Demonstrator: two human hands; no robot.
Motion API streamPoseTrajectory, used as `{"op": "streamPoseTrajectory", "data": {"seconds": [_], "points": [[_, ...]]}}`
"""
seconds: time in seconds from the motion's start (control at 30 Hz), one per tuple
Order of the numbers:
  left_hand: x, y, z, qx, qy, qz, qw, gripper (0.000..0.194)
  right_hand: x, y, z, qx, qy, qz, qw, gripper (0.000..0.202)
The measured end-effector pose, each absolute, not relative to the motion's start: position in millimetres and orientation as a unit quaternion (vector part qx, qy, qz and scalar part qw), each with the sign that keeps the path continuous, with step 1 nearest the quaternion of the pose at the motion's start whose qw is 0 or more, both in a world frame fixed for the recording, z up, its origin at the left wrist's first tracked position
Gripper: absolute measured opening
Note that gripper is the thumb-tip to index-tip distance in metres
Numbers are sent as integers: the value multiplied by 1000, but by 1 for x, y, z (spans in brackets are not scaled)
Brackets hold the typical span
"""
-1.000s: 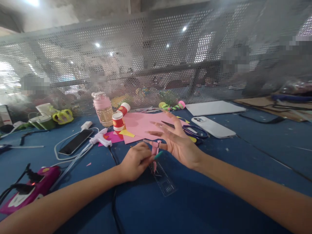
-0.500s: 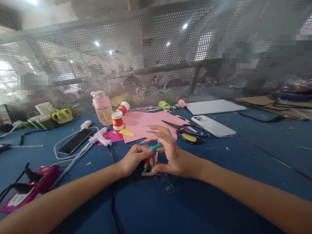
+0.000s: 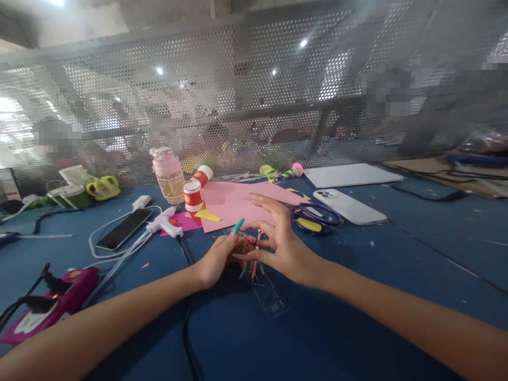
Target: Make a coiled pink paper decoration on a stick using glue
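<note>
My left hand [image 3: 219, 258] is closed around a small pink piece [image 3: 253, 269] at the middle of the blue table; its thumb with a long teal nail points up. My right hand [image 3: 283, 243] is beside it, fingers spread and curved over the piece, the fingertips near or touching it. Whether the right fingers grip anything is hard to see. Below the hands lies a clear plastic template [image 3: 270, 299]. Pink paper sheets [image 3: 234, 198] are spread behind the hands, with scissors [image 3: 315, 217] on their right side.
A white glue gun [image 3: 166, 223], a black phone [image 3: 125, 228] and a purple power strip [image 3: 55, 301] are at left. Red cups [image 3: 193, 197] and a pink bottle [image 3: 169, 177] stand behind. A white phone [image 3: 349, 206] lies right. A black cable [image 3: 186, 323] runs toward the front edge.
My right hand has opened wider and its fingers have lifted. My left thumb has swung upward, and more of the pink piece shows between the hands.
</note>
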State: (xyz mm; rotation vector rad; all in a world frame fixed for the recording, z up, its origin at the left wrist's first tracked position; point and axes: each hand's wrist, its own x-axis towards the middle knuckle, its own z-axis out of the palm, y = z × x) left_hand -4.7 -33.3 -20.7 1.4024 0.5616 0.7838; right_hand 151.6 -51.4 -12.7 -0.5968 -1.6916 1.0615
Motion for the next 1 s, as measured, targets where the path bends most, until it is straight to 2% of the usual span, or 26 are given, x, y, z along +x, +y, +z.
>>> {"op": "streamPoseTrajectory", "data": {"seconds": [0.23, 0.47, 0.63, 0.73, 0.87, 0.93, 1.0], "points": [[-7, -31, -27, 675, 217, 347, 614, 58, 150, -50, -13, -280, -659, 473, 512, 70], [-8, -35, -23, 724, 228, 321, 566, 68, 150, -45, -16, -286, -674, 400, 552, 55], [-10, -40, -16, 777, 223, 325, 491, 67, 148, -46, -13, -278, -664, 420, 553, 54], [-14, -42, -12, 852, 206, 375, 303, 57, 148, -46, -10, -274, -647, 434, 564, 54], [-19, -42, -13, 858, 147, 485, -80, 26, 150, -46, -7, -278, -591, 499, 569, 65], [-20, -40, -16, 845, 136, 483, -185, 29, 150, -46, -5, -276, -556, 542, 566, 78], [-19, -39, -19, 842, 156, 466, -220, 34, 150, -47, -3, -272, -528, 577, 561, 89]]}}
